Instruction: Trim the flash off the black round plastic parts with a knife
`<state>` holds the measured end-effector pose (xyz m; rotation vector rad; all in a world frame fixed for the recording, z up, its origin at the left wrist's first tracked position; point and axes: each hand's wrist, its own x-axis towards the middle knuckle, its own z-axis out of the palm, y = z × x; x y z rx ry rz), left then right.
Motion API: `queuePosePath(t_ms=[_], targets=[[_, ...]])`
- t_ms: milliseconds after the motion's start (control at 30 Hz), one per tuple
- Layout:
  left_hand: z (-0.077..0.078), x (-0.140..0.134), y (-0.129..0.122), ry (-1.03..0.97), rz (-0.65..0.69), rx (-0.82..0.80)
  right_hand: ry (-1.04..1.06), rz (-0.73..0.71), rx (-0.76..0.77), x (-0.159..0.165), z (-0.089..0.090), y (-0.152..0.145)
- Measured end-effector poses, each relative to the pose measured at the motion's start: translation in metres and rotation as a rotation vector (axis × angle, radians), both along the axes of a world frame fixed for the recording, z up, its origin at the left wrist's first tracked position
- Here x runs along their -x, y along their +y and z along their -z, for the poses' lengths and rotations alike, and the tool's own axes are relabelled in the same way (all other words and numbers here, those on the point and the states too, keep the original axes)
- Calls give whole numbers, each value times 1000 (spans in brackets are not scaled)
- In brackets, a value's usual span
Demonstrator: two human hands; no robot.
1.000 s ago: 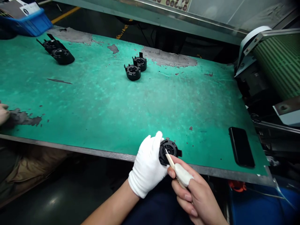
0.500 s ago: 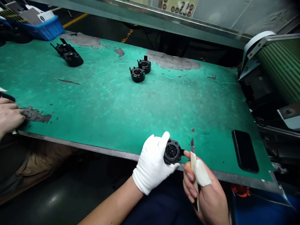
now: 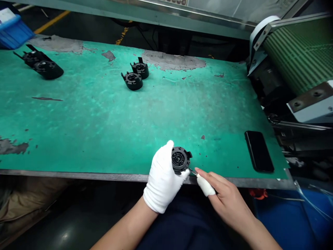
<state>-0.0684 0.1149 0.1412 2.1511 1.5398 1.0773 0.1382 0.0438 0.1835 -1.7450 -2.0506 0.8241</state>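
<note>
My left hand (image 3: 162,175), in a white glove, is closed round a round black plastic part (image 3: 179,159) just above the table's front edge. The part's ribbed round face points up, and a small tab sticks out on its right side. Bare except for a white cover on the thumb, my right hand (image 3: 221,192) grips a craft knife (image 3: 193,171). Only the knife's metal end shows; my fingers hide its handle. The blade tip is at the lower right rim of the part; whether it touches I cannot tell.
Two similar black parts (image 3: 133,81) stand mid-table, and more dark parts (image 3: 48,68) lie at the far left near a blue bin (image 3: 15,33). A phone (image 3: 259,151) lies at the right. Beyond it is a green ribbed conveyor belt (image 3: 299,48). The green tabletop (image 3: 104,128) has worn patches.
My right hand has turned the knife from upright to pointing left and brought it to the part. The part has rotated in my left hand. The view has shifted right; another person's hand has left it.
</note>
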Motion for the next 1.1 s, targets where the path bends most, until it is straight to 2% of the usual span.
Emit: queuePosePath(t_ms=[233, 433, 533, 733, 967, 1100], targets=[[4, 3, -1, 34, 35, -38, -109, -91, -39, -1, 1, 3], [6, 2, 0, 37, 23, -64, -232, -42, -87, -3, 0, 9], [6, 1, 1, 28, 29, -77, -218, -26, -98, -5, -2, 12], [4, 0, 2, 17, 6, -90, -198, -120, -59, -6, -3, 9], [5, 0, 0, 25, 27, -76, -293, -51, -115, -6, 0, 15], [4, 3, 2, -1, 41, -22, -139, -50, -67, -11, -5, 16]])
